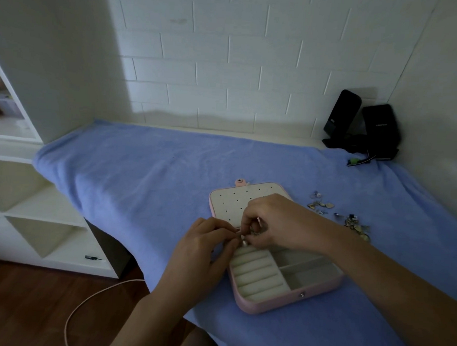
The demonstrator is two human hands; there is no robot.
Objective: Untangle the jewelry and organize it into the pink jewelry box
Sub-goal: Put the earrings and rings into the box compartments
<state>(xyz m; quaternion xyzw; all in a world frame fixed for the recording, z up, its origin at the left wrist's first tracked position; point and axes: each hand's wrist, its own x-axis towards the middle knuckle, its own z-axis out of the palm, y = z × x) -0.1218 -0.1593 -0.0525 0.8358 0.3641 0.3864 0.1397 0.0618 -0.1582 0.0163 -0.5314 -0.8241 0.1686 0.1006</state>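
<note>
The pink jewelry box (pixel 290 299) lies open on the blue towel, its perforated cream lid (pixel 231 204) folded back and ring rolls (pixel 257 272) on the left of the tray. Above the hinge, my left hand (pixel 206 244) and my right hand (pixel 275 223) meet fingertip to fingertip, both pinching a small shiny jewelry piece (pixel 244 242). A loose pile of jewelry (pixel 350 221) sits on the towel to the right of the box.
The blue towel (pixel 144 175) covers a table against a white tiled wall. Two black speakers (pixel 364 123) stand at the back right corner, with a small green item (pixel 354 161) in front. White shelving (pixel 27 204) is at left; a cable (pixel 88 305) runs over the wood floor.
</note>
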